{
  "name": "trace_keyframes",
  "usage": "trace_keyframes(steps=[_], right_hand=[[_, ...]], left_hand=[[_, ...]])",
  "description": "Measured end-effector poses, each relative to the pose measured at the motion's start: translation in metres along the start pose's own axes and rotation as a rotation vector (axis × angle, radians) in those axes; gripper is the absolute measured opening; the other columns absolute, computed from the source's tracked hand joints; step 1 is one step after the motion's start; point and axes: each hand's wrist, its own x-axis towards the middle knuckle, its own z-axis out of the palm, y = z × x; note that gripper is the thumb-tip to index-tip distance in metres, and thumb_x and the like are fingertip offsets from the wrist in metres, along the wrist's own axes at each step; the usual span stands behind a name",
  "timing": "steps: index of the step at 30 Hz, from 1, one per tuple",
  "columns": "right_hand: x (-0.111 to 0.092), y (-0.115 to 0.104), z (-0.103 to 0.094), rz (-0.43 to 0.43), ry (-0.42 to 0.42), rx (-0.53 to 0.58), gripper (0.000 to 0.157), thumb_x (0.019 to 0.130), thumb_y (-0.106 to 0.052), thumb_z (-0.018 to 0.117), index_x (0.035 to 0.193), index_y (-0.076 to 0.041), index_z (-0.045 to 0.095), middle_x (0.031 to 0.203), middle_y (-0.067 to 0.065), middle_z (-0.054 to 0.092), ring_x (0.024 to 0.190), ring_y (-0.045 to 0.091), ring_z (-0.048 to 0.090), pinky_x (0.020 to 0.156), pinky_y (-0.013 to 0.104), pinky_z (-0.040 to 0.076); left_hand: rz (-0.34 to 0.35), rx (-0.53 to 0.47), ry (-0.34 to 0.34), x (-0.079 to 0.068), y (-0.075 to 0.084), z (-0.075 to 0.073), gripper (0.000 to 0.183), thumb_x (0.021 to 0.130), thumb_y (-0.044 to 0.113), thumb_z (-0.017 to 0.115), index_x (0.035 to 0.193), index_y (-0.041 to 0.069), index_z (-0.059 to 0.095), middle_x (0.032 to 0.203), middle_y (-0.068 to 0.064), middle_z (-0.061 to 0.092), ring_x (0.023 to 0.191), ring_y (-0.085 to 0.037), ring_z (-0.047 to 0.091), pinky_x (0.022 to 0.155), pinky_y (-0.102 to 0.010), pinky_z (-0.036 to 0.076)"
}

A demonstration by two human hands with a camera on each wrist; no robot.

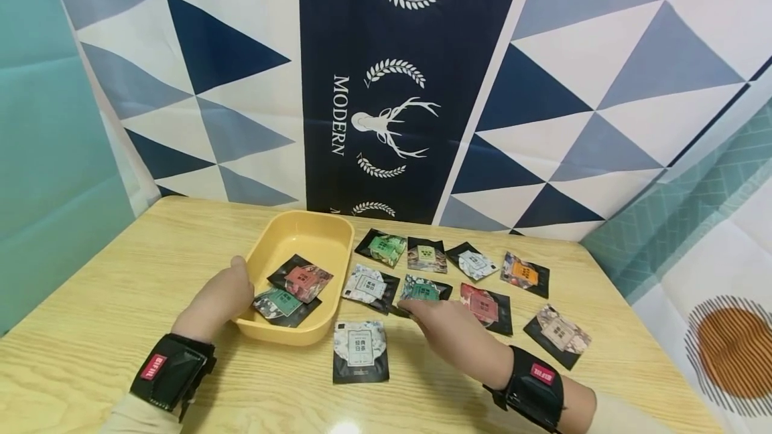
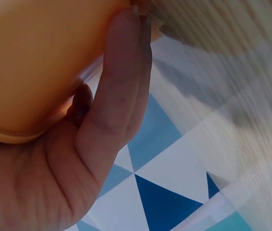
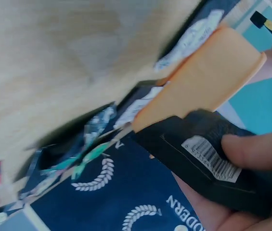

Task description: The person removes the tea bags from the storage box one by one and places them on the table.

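Note:
My left hand (image 1: 224,297) holds the left wall of a yellow plastic box (image 1: 342,246). In the left wrist view its fingers (image 2: 121,72) lie along the outside of the box. Inside the box a red-labelled sachet (image 1: 301,278) overlaps a green-labelled sachet (image 1: 283,305). My right hand (image 1: 455,337) is over the table, right of the box. Between thumb and fingers it pinches a flat black sachet (image 3: 193,154), barcode side showing in the right wrist view. The hand mostly hides that sachet in the head view. Just beyond lies a teal-labelled sachet (image 1: 425,288).
Several more sachets lie on the wooden table (image 1: 289,387): a white-labelled one (image 1: 360,351) in front, a red one (image 1: 485,308), a beige one (image 1: 557,333) and an orange one (image 1: 525,274) to the right. A patterned curtain (image 1: 374,86) hangs behind.

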Motion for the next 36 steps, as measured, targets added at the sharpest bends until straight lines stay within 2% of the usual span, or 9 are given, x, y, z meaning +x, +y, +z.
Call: trace_keyframes(steps=[4,7,14,23,36], right_hand=[[-0.012,0.002,0.002,-0.032,0.018,-0.007,0.015,0.085,-0.007,0.064,0.097,-0.014,0.068,0.089,-0.003,0.071,0.077,0.009,0.067,0.065,0.022,0.052],[-0.018,0.005,0.005,-0.049,0.023,-0.013,0.017,0.081,-0.004,0.067,0.095,-0.014,0.068,0.092,-0.004,0.069,0.081,0.01,0.067,0.066,0.023,0.052],[-0.026,0.011,0.014,-0.043,-0.019,-0.037,0.022,0.081,-0.003,0.067,0.099,-0.016,0.07,0.095,-0.004,0.058,0.082,0.006,0.059,0.064,0.019,0.049],[-0.027,0.01,0.022,-0.108,-0.066,-0.077,0.025,0.08,-0.002,0.067,0.102,-0.015,0.067,0.101,-0.002,0.062,0.093,0.012,0.06,0.073,0.024,0.052],[-0.028,0.013,0.019,-0.19,-0.21,-0.075,0.027,0.084,-0.004,0.064,0.111,-0.01,0.065,0.11,0.004,0.061,0.102,0.014,0.059,0.08,0.023,0.051]], left_hand=[[-0.016,-0.001,-0.013,0.0,0.001,0.0,0.035,0.093,0.003,0.032,0.118,-0.02,0.025,0.075,-0.021,0.056,0.062,-0.023,0.056,0.054,-0.032,0.045],[-0.017,0.002,-0.017,-0.001,0.002,0.0,0.035,0.094,0.003,0.033,0.118,-0.02,0.024,0.075,-0.022,0.056,0.063,-0.024,0.056,0.054,-0.032,0.045],[-0.002,0.016,-0.01,-0.001,0.002,0.0,0.034,0.094,0.003,0.033,0.116,-0.021,0.025,0.073,-0.022,0.056,0.061,-0.023,0.056,0.054,-0.033,0.045],[0.005,0.008,-0.01,0.0,0.001,0.0,0.035,0.093,0.003,0.032,0.117,-0.021,0.023,0.074,-0.022,0.056,0.062,-0.024,0.056,0.055,-0.034,0.046],[0.002,0.003,-0.005,0.0,0.0,0.0,0.032,0.093,0.004,0.032,0.115,-0.019,0.025,0.073,-0.021,0.055,0.061,-0.023,0.055,0.054,-0.032,0.045]])
